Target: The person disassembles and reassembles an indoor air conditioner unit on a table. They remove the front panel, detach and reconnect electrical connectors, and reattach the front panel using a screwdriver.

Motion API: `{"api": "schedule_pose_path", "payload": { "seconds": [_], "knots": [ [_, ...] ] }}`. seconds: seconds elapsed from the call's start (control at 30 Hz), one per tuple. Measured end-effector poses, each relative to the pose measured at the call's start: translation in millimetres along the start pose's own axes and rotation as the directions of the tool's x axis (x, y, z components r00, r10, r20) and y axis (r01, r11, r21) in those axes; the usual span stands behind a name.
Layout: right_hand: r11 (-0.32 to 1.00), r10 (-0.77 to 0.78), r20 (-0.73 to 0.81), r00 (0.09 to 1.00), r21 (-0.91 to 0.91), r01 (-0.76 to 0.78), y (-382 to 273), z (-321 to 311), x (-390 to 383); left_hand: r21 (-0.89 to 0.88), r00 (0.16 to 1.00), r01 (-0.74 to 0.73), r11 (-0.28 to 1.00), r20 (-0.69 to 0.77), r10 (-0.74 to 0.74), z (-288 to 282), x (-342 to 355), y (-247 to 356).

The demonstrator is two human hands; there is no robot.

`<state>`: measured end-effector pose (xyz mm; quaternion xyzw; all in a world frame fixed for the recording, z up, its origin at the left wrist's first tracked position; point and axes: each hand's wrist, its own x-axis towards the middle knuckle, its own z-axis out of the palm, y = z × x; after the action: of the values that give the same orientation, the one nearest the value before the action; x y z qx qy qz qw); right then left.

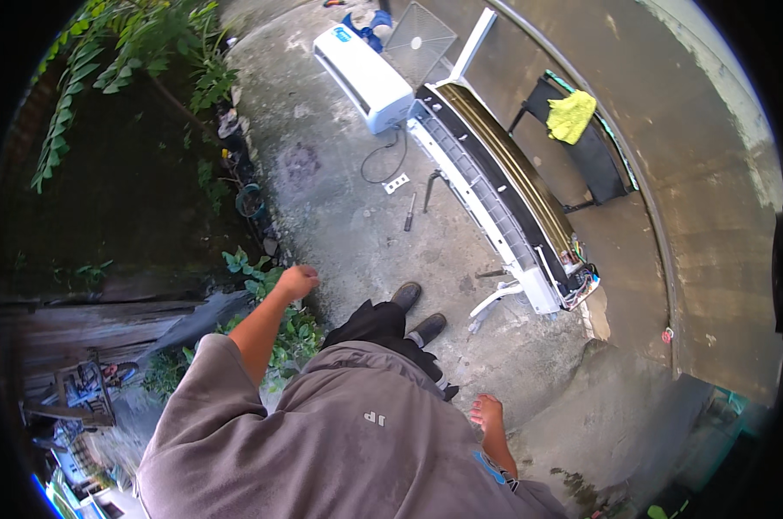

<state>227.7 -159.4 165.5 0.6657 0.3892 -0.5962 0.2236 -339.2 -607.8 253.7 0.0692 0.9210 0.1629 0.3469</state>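
Observation:
My left hand (298,282) hangs out to my left, beside the green plants, its fingers curled in and nothing visible in them. Lower right, my right hand (487,410) hangs near my hip, empty, with its fingers loosely bent and a little apart. Neither hand touches anything. Ahead to the right, an opened split air conditioner indoor unit (495,186) rests on dark legs, its metal fins bare and coloured wires loose at the near end. A white hose (497,298) sticks out below that end. Its touching neighbour at the far end is a white air conditioner housing (365,76).
A screwdriver (409,214) and a white power strip (396,183) with a black cord lie on the concrete floor (339,208). A fan grille (419,39) leans at the back. By the right wall, a yellow cloth (570,117) drapes over a black chair (594,160). Plants (292,342) border the left.

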Motion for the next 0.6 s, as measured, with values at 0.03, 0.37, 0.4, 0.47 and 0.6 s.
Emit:
{"api": "schedule_pose_path", "payload": {
  "seconds": [0.03,0.37,0.4,0.47,0.6],
  "knots": [
    [0.992,0.025,-0.009,1.000,-0.127,-0.026,-15,-2,8,-0.115,0.995,-0.041,0.993,-0.090,0.031,3,-10,13],
    [0.948,-0.314,-0.057,0.948,-0.077,0.309,-243,41,11,-0.307,0.979,0.181,0.934,-0.029,-0.199,35,-6,21],
    [0.940,-0.329,-0.052,0.943,-0.114,0.322,-263,54,9,-0.306,0.977,0.200,0.931,-0.008,-0.213,24,7,15],
    [0.925,-0.345,-0.061,0.937,-0.190,0.328,-299,94,10,-0.303,0.970,0.234,0.924,0.011,-0.242,-2,43,3],
    [0.915,-0.328,-0.020,0.944,-0.256,0.312,-353,188,7,-0.334,0.966,0.234,0.913,-0.025,-0.257,-48,142,-10]
  ]
}}
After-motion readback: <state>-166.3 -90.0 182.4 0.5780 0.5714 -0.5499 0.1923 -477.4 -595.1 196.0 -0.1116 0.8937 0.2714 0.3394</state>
